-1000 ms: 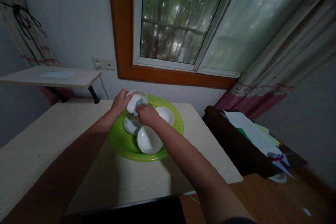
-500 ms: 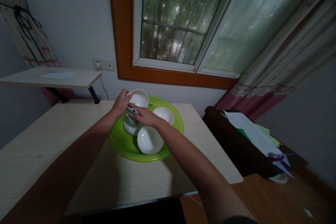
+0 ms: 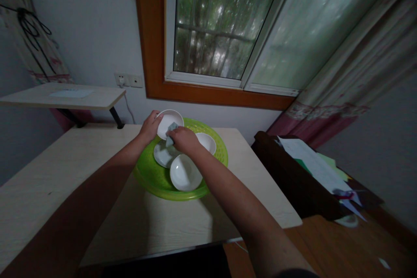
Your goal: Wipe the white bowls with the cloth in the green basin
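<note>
My left hand (image 3: pixel 150 126) grips the left rim of a white bowl (image 3: pixel 170 118), tilted with its inside facing me above a green plastic basket (image 3: pixel 153 189). In my right hand (image 3: pixel 184 140) a grey-blue cloth (image 3: pixel 171 134) is pinched, lying against the bowl's lower right rim. Below the raised bowl, a white dish (image 3: pixel 163 154) rests in the basket. A second white bowl (image 3: pixel 185 174) sits at the basket's front. Behind my right wrist is a third bowl (image 3: pixel 207 142), partly covered.
The basket stands on a pale wooden table (image 3: pixel 107 208) against the wall. A raised shelf (image 3: pixel 107 97) on black legs is at the left. To the right, papers (image 3: pixel 312 158) lie on a dark brown piece of furniture (image 3: pixel 286 182). A window (image 3: pixel 215 30) is behind.
My right hand and the cloth moved from inside the bowl to its lower left rim, then back right to the lower right rim. My left hand keeps its grip, the bowl shifting slightly.
</note>
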Available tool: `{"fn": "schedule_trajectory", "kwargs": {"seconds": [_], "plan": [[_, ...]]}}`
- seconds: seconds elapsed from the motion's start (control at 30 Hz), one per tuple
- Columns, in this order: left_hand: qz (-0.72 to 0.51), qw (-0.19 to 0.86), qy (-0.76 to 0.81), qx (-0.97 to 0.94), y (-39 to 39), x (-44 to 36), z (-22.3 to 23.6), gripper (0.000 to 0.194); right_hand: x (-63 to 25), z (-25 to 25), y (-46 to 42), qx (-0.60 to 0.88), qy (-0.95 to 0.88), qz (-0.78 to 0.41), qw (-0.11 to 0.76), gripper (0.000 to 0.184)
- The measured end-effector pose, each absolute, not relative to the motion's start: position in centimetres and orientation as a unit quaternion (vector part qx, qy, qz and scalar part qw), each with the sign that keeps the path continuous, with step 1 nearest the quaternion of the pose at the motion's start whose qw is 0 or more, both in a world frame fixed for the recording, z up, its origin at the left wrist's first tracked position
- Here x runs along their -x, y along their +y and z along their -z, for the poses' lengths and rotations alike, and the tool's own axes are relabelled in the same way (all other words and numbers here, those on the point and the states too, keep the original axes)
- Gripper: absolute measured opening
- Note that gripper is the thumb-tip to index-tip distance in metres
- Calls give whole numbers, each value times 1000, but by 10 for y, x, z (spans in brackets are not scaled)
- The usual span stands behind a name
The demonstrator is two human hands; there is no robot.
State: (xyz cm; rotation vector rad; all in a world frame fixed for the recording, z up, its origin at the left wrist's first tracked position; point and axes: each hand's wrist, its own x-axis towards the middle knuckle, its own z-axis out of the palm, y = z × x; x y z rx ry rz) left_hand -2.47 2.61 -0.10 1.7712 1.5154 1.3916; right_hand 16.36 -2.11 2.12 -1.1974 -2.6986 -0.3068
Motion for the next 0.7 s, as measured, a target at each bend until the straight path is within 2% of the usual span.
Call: {"fn": "schedule_trajectory", "kwargs": {"seconds": [0.13, 0.33, 0.57, 0.7], "plan": [[-548, 259, 511, -610, 32, 25, 7, 47, -163, -27, -21, 402, -898, 147, 100, 21], [-561, 373, 455, -582, 38, 22, 11, 52, -161, -25, -21, 407, -889, 185, 97, 24], [-556, 442, 417, -567, 32, 23, 2, 38, -161, -17, -17, 378, -897, 211, 90, 23], [-555, 471, 418, -543, 24, 23, -4, 40, -163, -18, -15, 357, -905, 218, 78, 22]]}}
